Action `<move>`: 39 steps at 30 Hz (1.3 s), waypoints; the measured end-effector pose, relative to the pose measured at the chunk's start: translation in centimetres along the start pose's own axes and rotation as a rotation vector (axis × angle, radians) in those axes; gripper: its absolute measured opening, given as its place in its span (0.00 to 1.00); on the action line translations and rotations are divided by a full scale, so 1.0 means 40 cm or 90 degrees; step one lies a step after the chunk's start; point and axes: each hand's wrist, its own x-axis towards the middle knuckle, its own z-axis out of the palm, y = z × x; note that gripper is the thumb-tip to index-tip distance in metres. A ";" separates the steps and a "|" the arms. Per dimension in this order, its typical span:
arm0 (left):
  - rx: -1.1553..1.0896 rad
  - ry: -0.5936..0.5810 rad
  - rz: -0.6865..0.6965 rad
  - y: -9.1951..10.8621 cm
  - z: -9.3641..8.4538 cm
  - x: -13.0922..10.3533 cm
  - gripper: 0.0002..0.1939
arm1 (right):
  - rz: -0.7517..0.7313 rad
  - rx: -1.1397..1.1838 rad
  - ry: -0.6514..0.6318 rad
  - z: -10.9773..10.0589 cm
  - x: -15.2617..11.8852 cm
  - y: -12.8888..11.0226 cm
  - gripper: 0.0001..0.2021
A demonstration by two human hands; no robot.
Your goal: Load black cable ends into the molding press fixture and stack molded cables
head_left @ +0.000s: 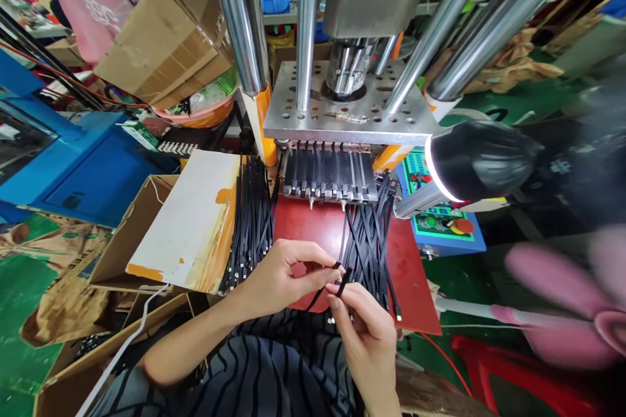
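Note:
Over the front of the red work board (308, 225), my left hand (288, 273) pinches a thin black flat cable (317, 298) between thumb and fingertips. My right hand (364, 319) is closed on a black cable end (345, 281) just beside it, and the fingertips of both hands nearly meet. Whether they hold one cable or two I cannot tell. A bundle of black cables (369, 254) with small metal plugs lies right of centre, and another cable bundle (252, 221) hangs at the left. Behind them, several cables lie side by side in the press mould (330, 172).
A steel press plate (352, 120) on shiny columns stands above the mould. At the right are a lamp (479, 159), a blue control box (445, 234) with buttons, and a blurred pink fan (562, 300). A white-topped box (188, 215) and cartons stand at the left.

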 end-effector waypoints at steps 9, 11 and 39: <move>-0.015 -0.038 0.011 -0.007 -0.016 0.009 0.14 | 0.049 0.051 -0.084 0.005 0.044 -0.018 0.14; 0.034 -0.043 0.035 0.002 -0.014 0.016 0.13 | 0.045 0.052 -0.092 0.007 0.045 -0.008 0.13; 0.644 -0.026 0.373 -0.157 -0.040 0.349 0.16 | 0.019 -0.114 -0.249 -0.172 0.687 0.100 0.26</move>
